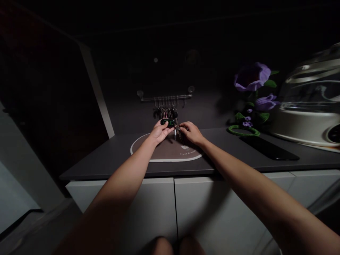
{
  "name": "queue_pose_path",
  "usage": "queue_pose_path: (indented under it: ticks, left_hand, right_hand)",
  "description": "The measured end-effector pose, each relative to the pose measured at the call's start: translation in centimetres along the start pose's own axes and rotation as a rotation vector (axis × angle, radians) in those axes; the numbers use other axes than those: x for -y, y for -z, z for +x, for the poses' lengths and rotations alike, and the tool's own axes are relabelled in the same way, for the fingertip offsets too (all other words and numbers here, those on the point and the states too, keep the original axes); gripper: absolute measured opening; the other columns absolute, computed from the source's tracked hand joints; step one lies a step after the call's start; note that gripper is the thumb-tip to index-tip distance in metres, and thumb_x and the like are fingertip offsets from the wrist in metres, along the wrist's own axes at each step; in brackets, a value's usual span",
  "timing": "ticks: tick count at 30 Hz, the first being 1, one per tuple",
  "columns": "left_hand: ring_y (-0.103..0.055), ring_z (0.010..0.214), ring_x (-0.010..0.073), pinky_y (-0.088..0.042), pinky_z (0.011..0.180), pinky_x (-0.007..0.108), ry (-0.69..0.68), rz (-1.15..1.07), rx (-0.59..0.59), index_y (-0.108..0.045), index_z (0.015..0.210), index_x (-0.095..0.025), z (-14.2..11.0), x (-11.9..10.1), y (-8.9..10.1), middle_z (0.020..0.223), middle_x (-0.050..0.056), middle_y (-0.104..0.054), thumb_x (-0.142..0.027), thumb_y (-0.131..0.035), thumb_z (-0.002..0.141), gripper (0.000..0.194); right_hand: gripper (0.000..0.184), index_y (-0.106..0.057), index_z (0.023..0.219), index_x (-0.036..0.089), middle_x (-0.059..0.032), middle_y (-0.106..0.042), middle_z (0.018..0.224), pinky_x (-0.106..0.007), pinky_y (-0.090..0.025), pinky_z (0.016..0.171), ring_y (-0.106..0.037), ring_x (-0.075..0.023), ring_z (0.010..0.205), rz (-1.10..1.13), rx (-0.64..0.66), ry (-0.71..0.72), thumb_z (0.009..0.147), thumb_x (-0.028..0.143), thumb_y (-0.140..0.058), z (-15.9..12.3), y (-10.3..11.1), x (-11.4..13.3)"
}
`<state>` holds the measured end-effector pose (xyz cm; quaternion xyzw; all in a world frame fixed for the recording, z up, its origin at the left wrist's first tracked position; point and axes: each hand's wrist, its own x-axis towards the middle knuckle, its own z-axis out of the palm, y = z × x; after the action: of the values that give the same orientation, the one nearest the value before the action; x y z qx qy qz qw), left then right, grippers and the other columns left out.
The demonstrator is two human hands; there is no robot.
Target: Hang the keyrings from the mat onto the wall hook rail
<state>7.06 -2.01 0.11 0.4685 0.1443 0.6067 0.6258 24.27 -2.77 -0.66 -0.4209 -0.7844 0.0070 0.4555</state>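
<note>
My left hand [158, 133] holds a black, green-outlined key fob [167, 122], thumb on its face, above the rounded brown mat [159, 150] on the dark bench [92, 159]; my right fingers [185, 129] pinch the metal keys [179, 129] just beside it.

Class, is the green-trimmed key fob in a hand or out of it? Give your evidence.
In hand: the left hand holds the key fob, its thumb resting against the fob's face.

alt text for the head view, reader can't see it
The left hand holds a black key fob while the right hand touches keys beside it, above a brown mat on a dark counter. More keys hang from a wall rail behind; purple flowers stand right.
</note>
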Motion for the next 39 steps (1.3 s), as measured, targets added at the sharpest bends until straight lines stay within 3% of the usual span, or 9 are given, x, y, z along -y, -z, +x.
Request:
queue_pose_path:
  ticks: [5,11,14,25,35,39]
  left_hand:
    - [-0.059,0.093,0.0169,-0.041,0.092,0.042,-0.032,-0.026,0.034,-0.051,0.085,-0.014,0.0,-0.1,0.0,0.083,0.003,-0.063,-0.005,-0.050,0.076,0.013]
    - [-0.058,0.095,0.0172,-0.039,0.094,0.042,-0.053,-0.057,0.020,-0.052,0.085,-0.014,0.1,-0.2,0.0,0.085,0.004,-0.063,-0.004,-0.049,0.076,0.014]
    - [-0.058,0.096,0.0179,-0.038,0.095,0.043,-0.063,-0.071,0.007,-0.051,0.083,-0.014,0.1,-0.2,0.1,0.083,0.004,-0.062,-0.002,-0.048,0.075,0.015]
    - [-0.058,0.092,0.0156,-0.040,0.091,0.045,-0.003,0.020,-0.059,-0.050,0.086,-0.015,0.3,0.7,0.2,0.083,0.002,-0.059,-0.004,-0.055,0.071,0.019]
    - [-0.059,0.077,0.0114,-0.044,0.085,0.040,0.066,0.313,-0.037,-0.052,0.081,-0.014,0.3,2.5,0.2,0.084,0.002,-0.059,-0.011,-0.067,0.063,0.024]
    - [-0.058,0.069,0.0103,-0.043,0.083,0.034,-0.021,0.512,0.007,-0.055,0.081,-0.013,0.3,3.0,0.1,0.076,0.002,-0.061,-0.016,-0.071,0.058,0.029]
  right_hand:
    - [0.020,-0.062,0.085,0.017,-0.0043,-0.058,0.087,-0.029,-0.040,0.079,-0.052,-0.0148,0.083,0.150,-0.031,-0.024,0.077,0.031,-0.050,0.2,-0.2,-0.1]
    - [0.027,-0.060,0.081,0.017,-0.0005,-0.056,0.072,-0.026,-0.042,0.061,-0.048,-0.0111,0.062,0.495,-0.014,-0.232,0.070,0.041,-0.056,0.0,-0.4,0.1]
    - [0.027,-0.059,0.077,0.016,0.0005,-0.055,0.070,-0.025,-0.041,0.061,-0.047,-0.0104,0.061,0.564,-0.008,-0.226,0.068,0.042,-0.057,0.1,-0.3,0.1]
    - [0.026,-0.050,0.077,0.017,0.0008,-0.050,0.073,-0.024,-0.039,0.070,-0.046,-0.0106,0.069,0.482,-0.141,-0.080,0.075,0.043,-0.047,0.6,-0.1,-0.9]
    - [0.032,-0.046,0.076,0.019,0.0008,-0.047,0.068,-0.023,-0.039,0.062,-0.044,-0.0121,0.064,0.419,-0.279,-0.186,0.077,0.050,-0.039,0.7,0.6,-0.6]
    - [0.031,-0.046,0.076,0.018,0.0007,-0.048,0.069,-0.024,-0.039,0.062,-0.044,-0.0122,0.064,0.353,-0.296,-0.200,0.077,0.049,-0.038,1.2,0.7,-0.3]
